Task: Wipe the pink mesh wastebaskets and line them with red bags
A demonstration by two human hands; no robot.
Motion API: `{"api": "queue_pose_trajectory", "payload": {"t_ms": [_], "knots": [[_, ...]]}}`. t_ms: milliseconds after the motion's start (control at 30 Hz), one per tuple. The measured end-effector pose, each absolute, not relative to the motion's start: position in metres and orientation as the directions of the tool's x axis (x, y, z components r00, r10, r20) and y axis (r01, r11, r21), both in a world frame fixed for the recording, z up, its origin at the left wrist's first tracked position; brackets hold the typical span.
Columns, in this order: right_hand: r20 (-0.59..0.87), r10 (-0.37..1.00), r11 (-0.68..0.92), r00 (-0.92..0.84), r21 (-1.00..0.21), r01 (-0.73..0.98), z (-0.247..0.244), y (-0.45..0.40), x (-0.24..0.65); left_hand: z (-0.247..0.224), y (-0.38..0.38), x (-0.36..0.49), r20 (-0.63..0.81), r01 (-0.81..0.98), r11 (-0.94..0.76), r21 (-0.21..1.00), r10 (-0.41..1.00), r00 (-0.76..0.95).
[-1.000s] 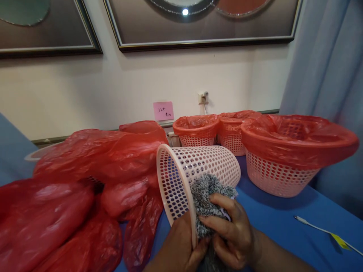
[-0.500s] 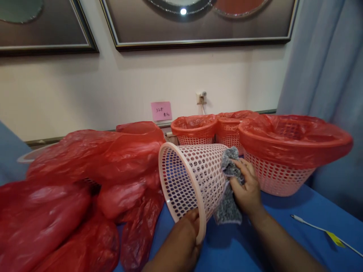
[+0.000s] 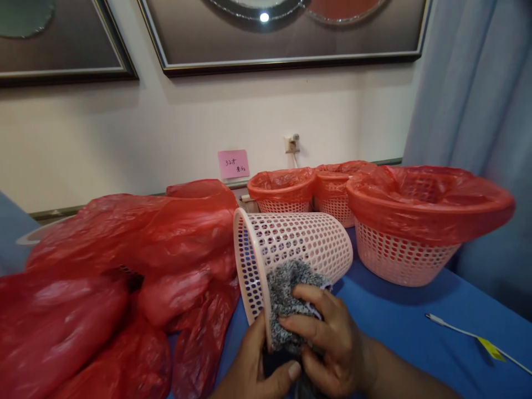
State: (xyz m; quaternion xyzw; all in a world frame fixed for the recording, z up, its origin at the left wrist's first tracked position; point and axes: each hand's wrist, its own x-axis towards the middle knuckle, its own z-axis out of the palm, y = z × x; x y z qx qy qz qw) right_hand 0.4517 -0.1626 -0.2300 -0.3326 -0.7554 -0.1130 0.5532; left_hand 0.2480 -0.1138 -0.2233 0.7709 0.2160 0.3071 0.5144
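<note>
A light pink perforated plastic wastebasket (image 3: 303, 238) lies on its side, its mouth facing left. My left hand (image 3: 253, 366) grips the lower part of its rim, partly out of view at the bottom edge. My right hand (image 3: 332, 338) is closed on a grey mottled cleaning cloth (image 3: 286, 299) and presses it against the basket's outer side, close to the rim. The cloth covers that part of the wall, and its lower end is hidden by my hands.
Large red plastic bags (image 3: 166, 244) are heaped on the left. Behind and to the right stand several baskets lined with red bags, the largest basket (image 3: 407, 249) on the right. A white cable (image 3: 457, 331) with a yellow tag lies on the blue tabletop (image 3: 386, 321).
My right hand has moved the cloth from near the basket's base down and left toward the rim. The basket has turned slightly, and my left thumb now shows outside the rim.
</note>
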Motion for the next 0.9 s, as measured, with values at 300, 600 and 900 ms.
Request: {"api": "queue_pose_trajectory", "payload": {"t_ms": [300, 600, 900], "knots": [[0.865, 0.339, 0.368, 0.37, -0.484, 0.794, -0.237, -0.128, 0.496, -0.23, -0.109, 0.248, 0.159, 0.116, -0.288, 0.951, 0.772, 0.615], [0.828, 0.393, 0.369, 0.4, -0.54, 0.756, -0.245, -0.12, 0.496, -0.23, -0.109, 0.257, 0.348, 0.235, -0.696, 0.679, 0.586, 0.731], [0.957, 0.288, 0.586, 0.037, -0.207, 0.783, -0.236, -0.152, 0.463, -0.208, -0.109, 0.27, 0.244, 0.197, -0.638, 0.744, 0.535, 0.809]]}}
